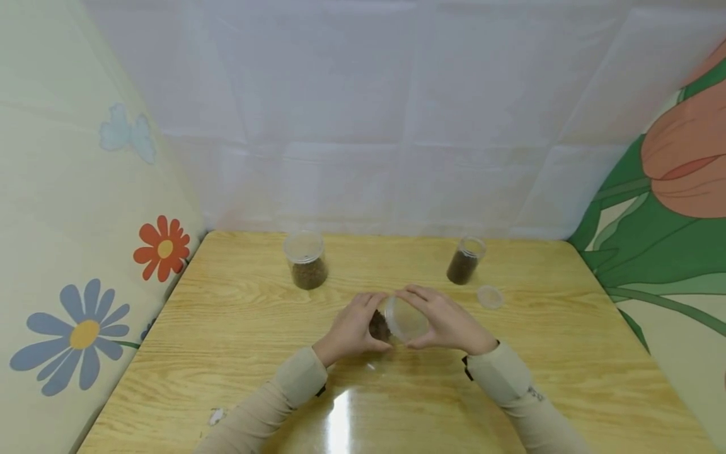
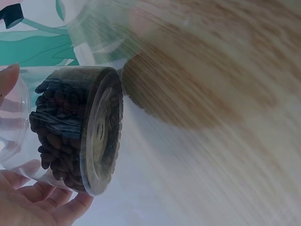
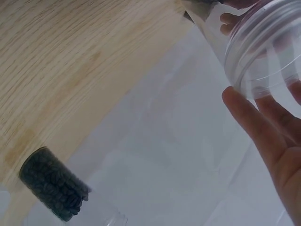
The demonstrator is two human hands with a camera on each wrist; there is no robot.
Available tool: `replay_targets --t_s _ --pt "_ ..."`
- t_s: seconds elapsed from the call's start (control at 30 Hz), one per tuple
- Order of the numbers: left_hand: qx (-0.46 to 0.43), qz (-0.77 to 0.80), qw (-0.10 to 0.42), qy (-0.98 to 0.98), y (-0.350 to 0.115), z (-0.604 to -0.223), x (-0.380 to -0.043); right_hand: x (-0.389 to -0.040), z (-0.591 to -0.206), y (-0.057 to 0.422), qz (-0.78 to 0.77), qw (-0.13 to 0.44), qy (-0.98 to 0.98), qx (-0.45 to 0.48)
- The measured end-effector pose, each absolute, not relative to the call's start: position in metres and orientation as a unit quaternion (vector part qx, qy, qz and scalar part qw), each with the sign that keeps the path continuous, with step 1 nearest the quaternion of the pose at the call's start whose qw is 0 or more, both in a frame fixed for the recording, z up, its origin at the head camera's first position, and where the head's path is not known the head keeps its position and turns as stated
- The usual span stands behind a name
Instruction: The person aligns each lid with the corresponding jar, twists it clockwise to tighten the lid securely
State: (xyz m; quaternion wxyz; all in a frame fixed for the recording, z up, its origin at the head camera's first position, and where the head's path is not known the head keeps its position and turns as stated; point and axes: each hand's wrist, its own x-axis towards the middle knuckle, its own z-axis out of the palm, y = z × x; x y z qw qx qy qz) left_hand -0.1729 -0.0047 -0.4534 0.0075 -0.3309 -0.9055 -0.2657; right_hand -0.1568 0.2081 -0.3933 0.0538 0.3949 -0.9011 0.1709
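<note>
Both hands hold a clear plastic jar (image 2: 66,127) of dark brown beans that look like coffee beans, tilted on its side over the table's middle. My left hand (image 1: 353,328) grips the jar's body, thumb and fingers on opposite sides. Its fingers (image 2: 70,207) lie along the wall near the base in the left wrist view. My right hand (image 1: 448,318) curls round the clear lid (image 1: 409,318) at the jar's mouth end. In the right wrist view, fingertips touch that ridged round end (image 3: 256,56). The beans sit toward the base end.
A wide clear jar (image 1: 306,261) with brown contents stands at the back left of the wooden table (image 1: 238,334). A narrower jar (image 1: 465,261) of dark beans stands back right, uncovered, with a small clear lid (image 1: 490,297) lying beside it. White sheeting (image 1: 340,126) hangs behind the table.
</note>
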Motion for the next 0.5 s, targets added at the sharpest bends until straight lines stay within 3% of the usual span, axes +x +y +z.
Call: replay_targets --t_s 0.5 --pt "-0.326 -0.268 0.004 -0.907 -0.0028 -0.4512 -0.1732 -0.1506 -0.3954 0.2135 0.179 0.035 -0.91 0.372"
